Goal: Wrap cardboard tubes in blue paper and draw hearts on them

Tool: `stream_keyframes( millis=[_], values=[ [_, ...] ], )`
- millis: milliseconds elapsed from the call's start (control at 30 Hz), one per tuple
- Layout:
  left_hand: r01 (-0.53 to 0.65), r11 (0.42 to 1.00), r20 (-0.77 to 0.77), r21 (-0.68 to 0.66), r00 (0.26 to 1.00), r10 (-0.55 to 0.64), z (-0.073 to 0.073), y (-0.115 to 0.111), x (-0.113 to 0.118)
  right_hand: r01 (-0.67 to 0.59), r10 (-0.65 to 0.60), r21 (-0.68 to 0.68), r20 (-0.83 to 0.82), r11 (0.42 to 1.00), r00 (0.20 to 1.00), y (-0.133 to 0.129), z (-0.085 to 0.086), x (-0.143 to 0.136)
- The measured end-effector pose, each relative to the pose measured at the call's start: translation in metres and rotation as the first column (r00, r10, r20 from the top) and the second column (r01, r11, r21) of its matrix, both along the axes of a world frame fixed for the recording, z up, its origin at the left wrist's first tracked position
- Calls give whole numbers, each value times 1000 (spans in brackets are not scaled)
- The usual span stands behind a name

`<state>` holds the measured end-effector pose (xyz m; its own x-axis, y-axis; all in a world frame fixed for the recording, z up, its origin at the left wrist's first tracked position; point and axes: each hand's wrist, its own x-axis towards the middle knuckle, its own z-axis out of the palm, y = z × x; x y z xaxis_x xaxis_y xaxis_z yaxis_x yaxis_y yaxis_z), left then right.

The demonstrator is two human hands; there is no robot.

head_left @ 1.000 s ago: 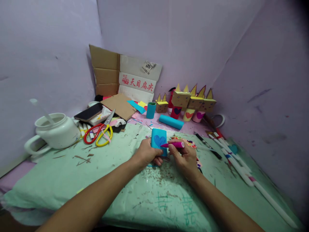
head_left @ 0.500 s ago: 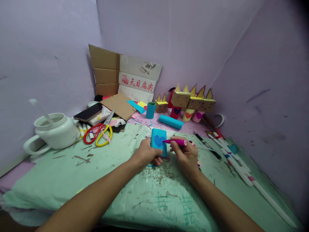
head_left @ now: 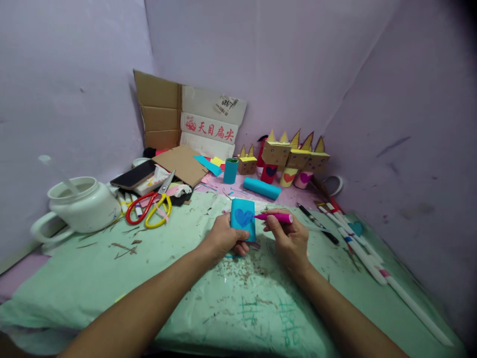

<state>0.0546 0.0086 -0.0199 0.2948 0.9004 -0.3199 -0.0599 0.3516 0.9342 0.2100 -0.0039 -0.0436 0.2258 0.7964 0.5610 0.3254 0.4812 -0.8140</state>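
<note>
1 blue tube [head_left: 248, 205] stands upright in the left hand [head_left: 223, 236], just above the counter; its front, with a darker blue heart [head_left: 242, 218], faces the wearer. The left grip is closed around its lower part, thumb across the front below the heart, fingers curled under and behind.

The right hand [head_left: 293, 238] has its grip closed on a magenta marker [head_left: 281, 218], just to the right of the left grip. The marker lies nearly level, its tip at the heart's right edge; whether it touches the paper I cannot tell.

For a clean line, the left grip should be firm enough to stop the tube from turning but light enough not to dent it, with the thumb clear of the heart. The marker wants light, even pressure along the edge, and turning the tube a little would probably serve better than stretching the right wrist. Fresh ink might smear under the thumb.

Beyond the 2 grips, a blue roll [head_left: 262, 189] lies on its side, and a second blue tube [head_left: 230, 171] stands farther back. Scissors [head_left: 158, 206] lie to the left of the grips, white pens [head_left: 363, 253] to the right, on the green-covered counter [head_left: 208, 308].
</note>
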Motion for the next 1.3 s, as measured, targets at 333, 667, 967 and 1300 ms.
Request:
stream_keyframes(
  millis=[333,667,967,1300],
  values=[
    [6,1000,2,12,1000,-6,0,0,-1,-6,6,11,-15,1000,1000,2,0,1],
    [10,1000,3,16,1000,-10,-1,0,-2,-20,20,5,20,1000,1000,3,-2,1],
    [-1,1000,3,10,1000,1,-1,0,-1,-18,18,-7,60,1000,998,4,-6,3],
    [-2,1000,7,8,1000,2,1,0,-1,-34,33,5,77,999,996,3,-9,4]
  ],
)
